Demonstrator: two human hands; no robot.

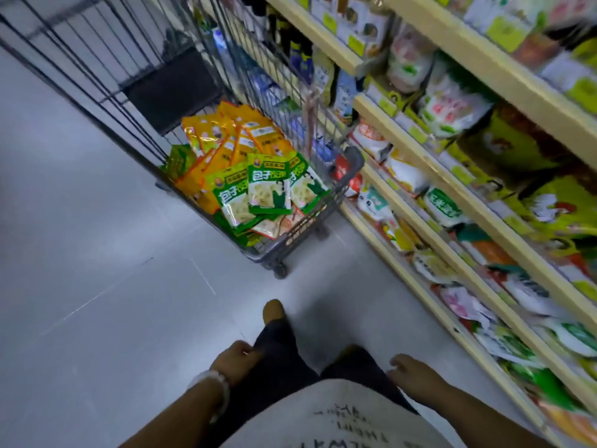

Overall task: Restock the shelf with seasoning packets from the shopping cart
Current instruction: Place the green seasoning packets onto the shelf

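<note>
Both hands hang empty by the person's legs, left hand (237,360) loosely curled, right hand (412,371) relaxed, well short of the shopping cart (347,176), where slick, loosely heaped seasoning packets (258,176) may slide off when grabbed.

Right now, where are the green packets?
In the head view, the green seasoning packets lie in the near end of the grey wire shopping cart, beside the orange packets, left of the shelves.

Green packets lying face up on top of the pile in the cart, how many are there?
3, side by side at the cart's near end: left, middle, right. More green packets lie partly buried beneath and beside them.
</note>
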